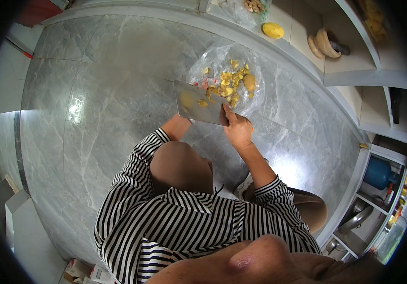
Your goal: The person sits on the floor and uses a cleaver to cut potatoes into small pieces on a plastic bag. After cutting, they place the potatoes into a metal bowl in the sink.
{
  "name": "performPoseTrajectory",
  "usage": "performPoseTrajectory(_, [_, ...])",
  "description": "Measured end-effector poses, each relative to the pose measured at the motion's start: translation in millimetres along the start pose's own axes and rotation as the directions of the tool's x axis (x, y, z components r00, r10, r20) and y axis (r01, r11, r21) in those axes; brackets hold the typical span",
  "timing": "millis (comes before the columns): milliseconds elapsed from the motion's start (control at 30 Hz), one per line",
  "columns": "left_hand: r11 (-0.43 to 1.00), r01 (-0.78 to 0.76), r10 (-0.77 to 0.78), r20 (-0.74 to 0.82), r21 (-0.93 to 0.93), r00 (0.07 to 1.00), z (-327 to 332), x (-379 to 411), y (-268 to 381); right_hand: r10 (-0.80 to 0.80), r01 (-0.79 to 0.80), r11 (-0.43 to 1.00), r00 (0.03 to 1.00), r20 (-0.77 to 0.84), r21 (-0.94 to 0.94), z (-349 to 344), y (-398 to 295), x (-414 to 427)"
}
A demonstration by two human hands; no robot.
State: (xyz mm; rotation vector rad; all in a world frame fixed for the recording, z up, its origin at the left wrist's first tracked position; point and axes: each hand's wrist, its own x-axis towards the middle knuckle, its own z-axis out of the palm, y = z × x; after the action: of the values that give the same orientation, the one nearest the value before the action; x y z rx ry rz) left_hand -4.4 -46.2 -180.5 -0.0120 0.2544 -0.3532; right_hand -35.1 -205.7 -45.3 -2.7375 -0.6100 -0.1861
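Note:
My right hand (238,129) grips a cleaver, its forefinger laid along the broad steel blade (198,110). A scrap of peel (202,103) sticks to the blade. Only the wrist of my left hand (178,125) shows, because the blade covers the fingers and whatever they may hold. Just beyond the cleaver, a clear plastic bag (198,69) lies spread on the floor. Yellow-brown peelings (227,90) are heaped on it, and a potato (249,82) rests at the right side of the heap.
Grey marbled tiles (118,78) form the floor. On the raised ledge lie a peeled potato (273,31) and a bag of ginger (254,6). A mortar (325,44) with its pestle (340,48) lies tilted nearby. Shelves at right hold a blue gas cylinder (377,173) and metal cookware (357,219).

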Motion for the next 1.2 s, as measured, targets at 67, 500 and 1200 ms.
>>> performPoseTrajectory(67, [0.991, -0.037, 0.038, -0.007, 0.125, 0.999, 6, -2, -2, 0.016, -0.016, 1.000, 1.000, 0.027, 0.006, 3, 3, -1])
performPoseTrajectory(500, [0.983, -0.123, 0.127, -0.024, 0.136, 0.992, 9, -10, 3, 0.009, -0.010, 0.999, 0.999, -0.031, -0.031, 2, 1, 3])
performPoseTrajectory(1200, [0.999, 0.048, -0.049, -0.019, -0.018, 0.999, -24, 10, 3, 0.052, -0.042, 0.996, 0.993, 0.109, -0.084, 10, 10, -9])
